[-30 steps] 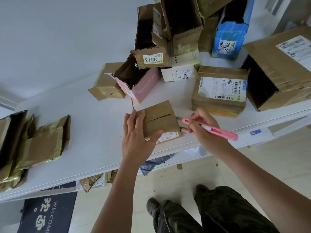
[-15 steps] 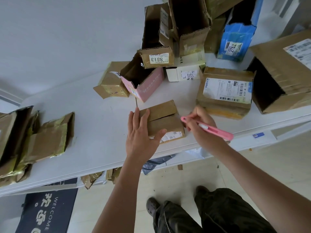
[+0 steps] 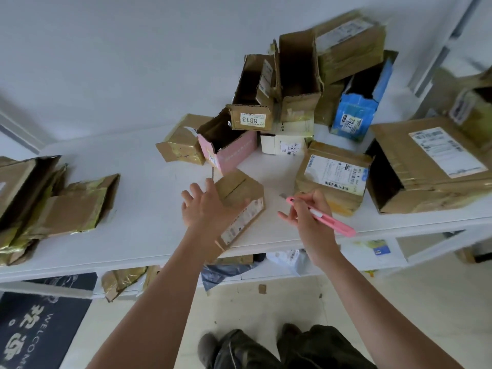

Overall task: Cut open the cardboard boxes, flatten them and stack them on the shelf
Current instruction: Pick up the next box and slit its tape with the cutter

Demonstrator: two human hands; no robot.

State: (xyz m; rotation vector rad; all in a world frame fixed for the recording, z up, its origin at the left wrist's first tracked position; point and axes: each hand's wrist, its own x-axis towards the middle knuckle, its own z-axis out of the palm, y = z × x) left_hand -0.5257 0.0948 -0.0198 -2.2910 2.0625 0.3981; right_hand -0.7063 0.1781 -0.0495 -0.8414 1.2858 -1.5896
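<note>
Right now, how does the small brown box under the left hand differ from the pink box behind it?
The small brown box is plain cardboard; the pink box has pink outer walls. The brown box looks closed, with a seam across its top, while the pink box gapes open with a dark inside. The left hand holds the brown box; nothing touches the pink box. Both sit on the white table and carry printed labels.

The small box [image 3: 239, 190] under my left hand [image 3: 205, 209] is matt brown cardboard — its paper label glossy. My cutter [image 3: 323, 216] is smooth pink plastic; the tabletop [image 3: 138, 209] is smooth, white.
</note>
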